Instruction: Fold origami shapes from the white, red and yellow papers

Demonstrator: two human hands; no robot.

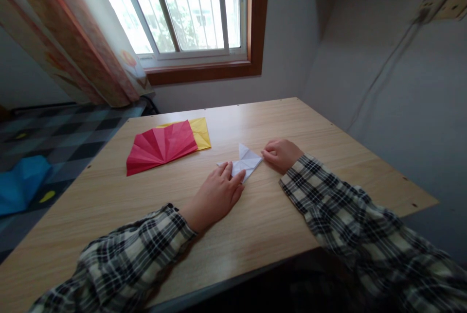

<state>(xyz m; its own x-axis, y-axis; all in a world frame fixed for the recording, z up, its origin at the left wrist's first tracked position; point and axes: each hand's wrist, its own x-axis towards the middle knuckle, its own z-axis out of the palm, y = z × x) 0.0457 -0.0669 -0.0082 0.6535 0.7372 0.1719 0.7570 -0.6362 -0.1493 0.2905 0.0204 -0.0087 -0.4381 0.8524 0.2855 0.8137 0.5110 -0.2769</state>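
Pressing flat, left hand (pixel 216 195) pins the folded white paper (pixel 245 162) at its 7 o'clock edge; right hand (pixel 280 154), fingers curled, pinches its 3 o'clock corner. Paper lies mid-table (pixel 146 206); red pleated sheet (pixel 160 147) over a yellow sheet (pixel 203 131) at 10 o'clock.

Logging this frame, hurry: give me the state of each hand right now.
Left hand: open, flat, fingers pressing the white folded paper onto the table.
Right hand: curled, fingertips pinching the paper's right corner.
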